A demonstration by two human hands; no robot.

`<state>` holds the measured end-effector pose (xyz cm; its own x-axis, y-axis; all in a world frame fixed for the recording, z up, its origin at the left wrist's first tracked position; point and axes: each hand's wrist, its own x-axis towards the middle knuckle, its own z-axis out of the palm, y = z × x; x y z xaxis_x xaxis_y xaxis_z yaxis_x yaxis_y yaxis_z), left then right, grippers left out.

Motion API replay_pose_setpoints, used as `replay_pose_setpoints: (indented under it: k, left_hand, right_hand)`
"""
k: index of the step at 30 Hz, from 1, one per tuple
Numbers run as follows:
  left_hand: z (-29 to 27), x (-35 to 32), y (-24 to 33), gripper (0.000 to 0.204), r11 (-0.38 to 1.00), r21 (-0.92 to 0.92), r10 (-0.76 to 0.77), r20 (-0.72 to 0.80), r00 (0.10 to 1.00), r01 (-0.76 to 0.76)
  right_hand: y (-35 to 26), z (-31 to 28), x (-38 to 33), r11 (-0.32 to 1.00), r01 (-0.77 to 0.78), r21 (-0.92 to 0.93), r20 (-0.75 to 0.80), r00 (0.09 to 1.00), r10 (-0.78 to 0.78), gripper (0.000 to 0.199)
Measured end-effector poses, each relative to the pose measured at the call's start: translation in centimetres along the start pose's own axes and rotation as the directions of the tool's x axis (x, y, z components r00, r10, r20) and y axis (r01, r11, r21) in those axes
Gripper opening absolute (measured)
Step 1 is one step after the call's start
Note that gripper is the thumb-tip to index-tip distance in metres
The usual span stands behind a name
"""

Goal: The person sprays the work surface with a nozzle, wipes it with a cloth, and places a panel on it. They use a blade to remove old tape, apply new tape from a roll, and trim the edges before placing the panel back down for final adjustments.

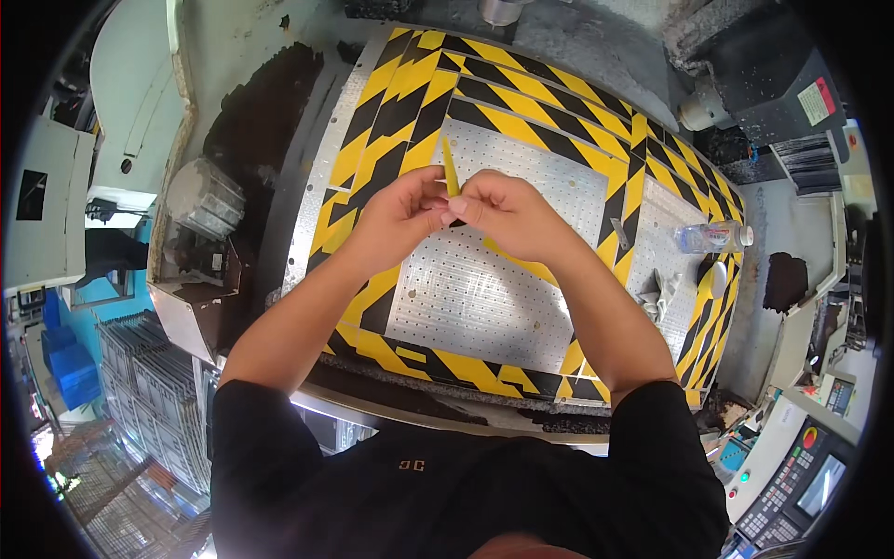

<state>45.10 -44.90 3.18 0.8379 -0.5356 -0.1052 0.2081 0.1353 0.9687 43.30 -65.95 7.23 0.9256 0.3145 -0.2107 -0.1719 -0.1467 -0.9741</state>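
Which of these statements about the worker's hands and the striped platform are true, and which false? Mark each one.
1. Both hands, left hand and right hand, meet on a thin yellow strip. True.
2. The strip lies flat on the platform. False: it sticks up from the fingers.
3. The perforated metal platform has yellow and black hazard stripes round it. True.
4. A clear plastic bottle stands upright at the left. False: it lies on its side at the right.
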Motion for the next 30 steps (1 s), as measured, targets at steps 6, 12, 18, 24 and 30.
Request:
replay_pose_setpoints:
  k: [6,12,18,24,30]
  left_hand:
    - [-0.7,0.0,0.9,0.026,0.936,0.349,-0.009,-0.104,0.995,0.045]
    - [-3.5,0.0,0.2,0.009,0.835,0.55,0.091,-0.204,0.975,0.037]
    - [-8.4,1.8,4.5,0.016,0.65,0.727,0.172,-0.425,0.889,0.222]
    - [-15.1,4.4,4.7,0.012,0.219,0.972,0.412,-0.173,0.895,0.087]
    - [-22.6,5.1,7.5,0.011,-0.016,0.959,0.383,-0.255,0.888,0.283]
  right_hand:
    - [0.4,0.6,1.7,0.932,0.16,-0.325,0.15,0.982,-0.116,0.028]
    - [0.4,-0.2,3.7,0.967,-0.248,0.055,0.403,0.892,0.206,0.026]
    - [7.0,-1.8,11.1,0.234,-0.028,-0.972,-0.106,0.939,-0.327,0.077]
    - [8.4,-1.4,14.0,0.309,-0.07,-0.949,-0.135,0.971,-0.197,0.085]
    - [9.4,-9.9,5.0,0.231,-0.263,-0.937,-0.297,0.946,-0.128,0.084]
